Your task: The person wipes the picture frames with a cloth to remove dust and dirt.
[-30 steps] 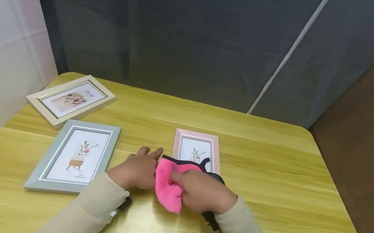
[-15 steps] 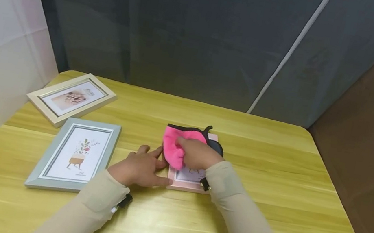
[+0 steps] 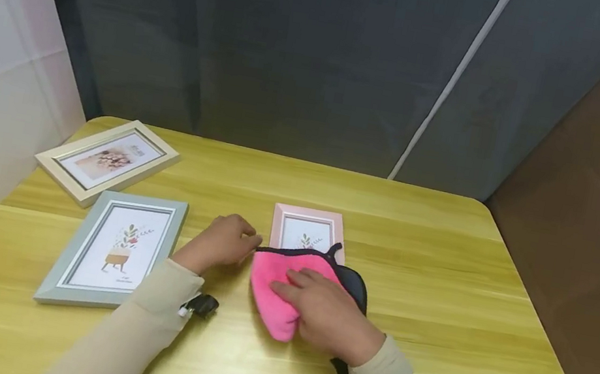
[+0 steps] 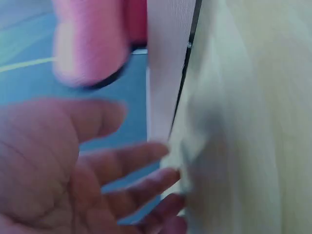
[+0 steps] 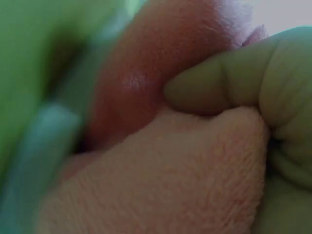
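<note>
In the head view a small pink picture frame (image 3: pixel 276 228) lies flat on the table, its near part covered by a bright pink plush cloth (image 3: pixel 273 292) with black edging and a dark back. My right hand (image 3: pixel 335 315) lies over the cloth, fingertips spread on top. The right wrist view shows its thumb (image 5: pixel 214 87) pressed into the bunched cloth (image 5: pixel 170 170), gripping a fold. My left hand (image 3: pixel 222 241) is beside the frame's left side, fingers loosely bent and holding nothing; in the left wrist view its fingertips come close to the frame's side (image 4: pixel 168 53).
A grey-green frame (image 3: pixel 49 277) with a plant picture lies to the left on the wooden table (image 3: pixel 462 320). Behind it, a cream frame (image 3: pixel 60 173) lies at an angle near the back left corner. Dark cloth (image 3: pixel 298 54) hangs beyond the table's far edge.
My right hand has drawn the cloth back toward me, uncovering the pink frame's far part, and its fingers have spread. My left hand has shifted slightly away from me, its fingers less spread.
</note>
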`<state>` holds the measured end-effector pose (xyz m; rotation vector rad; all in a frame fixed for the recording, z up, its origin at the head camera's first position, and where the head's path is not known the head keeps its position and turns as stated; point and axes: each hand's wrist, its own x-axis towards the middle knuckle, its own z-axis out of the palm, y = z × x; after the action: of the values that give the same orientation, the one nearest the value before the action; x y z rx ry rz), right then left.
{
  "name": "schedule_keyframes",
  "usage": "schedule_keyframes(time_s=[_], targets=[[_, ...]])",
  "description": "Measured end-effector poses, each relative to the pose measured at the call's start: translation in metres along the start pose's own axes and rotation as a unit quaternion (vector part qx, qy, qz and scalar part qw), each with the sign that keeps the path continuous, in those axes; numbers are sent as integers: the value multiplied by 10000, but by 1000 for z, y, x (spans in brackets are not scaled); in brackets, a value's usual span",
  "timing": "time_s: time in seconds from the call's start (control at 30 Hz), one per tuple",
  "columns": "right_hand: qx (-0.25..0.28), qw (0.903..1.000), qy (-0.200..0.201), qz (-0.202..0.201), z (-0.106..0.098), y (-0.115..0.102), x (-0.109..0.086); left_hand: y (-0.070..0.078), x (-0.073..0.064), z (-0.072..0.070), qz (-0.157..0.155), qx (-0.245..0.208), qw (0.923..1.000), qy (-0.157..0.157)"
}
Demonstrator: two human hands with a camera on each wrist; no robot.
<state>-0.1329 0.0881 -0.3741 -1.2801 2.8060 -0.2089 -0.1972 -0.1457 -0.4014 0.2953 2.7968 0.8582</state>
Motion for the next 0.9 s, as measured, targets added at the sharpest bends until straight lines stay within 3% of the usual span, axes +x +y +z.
schedule_keyframes(time_s=[0.1, 0.3, 0.43, 0.63, 0.73, 0.9], targets=[[-210, 9992, -334, 109, 9, -12, 3, 3, 9, 4, -198, -142, 9996, 174], [-307, 9967, -596, 464, 12, -17, 2, 7, 16, 8, -318, 5, 9994, 118], [-217, 9951, -679, 691, 6, -4, -3, 9, 18, 7, -331, -23, 9994, -29], [-678, 9855, -517, 1466, -4, 23, -13, 9, 21, 7, -419, -106, 9989, -191], [-587, 9912, -265, 1159, -3, 23, -10, 8, 21, 8, -446, -27, 9988, -194], [-27, 9999, -96, -58, 6, 5, -2, 8, 19, 7, -413, 134, 9989, -160]])
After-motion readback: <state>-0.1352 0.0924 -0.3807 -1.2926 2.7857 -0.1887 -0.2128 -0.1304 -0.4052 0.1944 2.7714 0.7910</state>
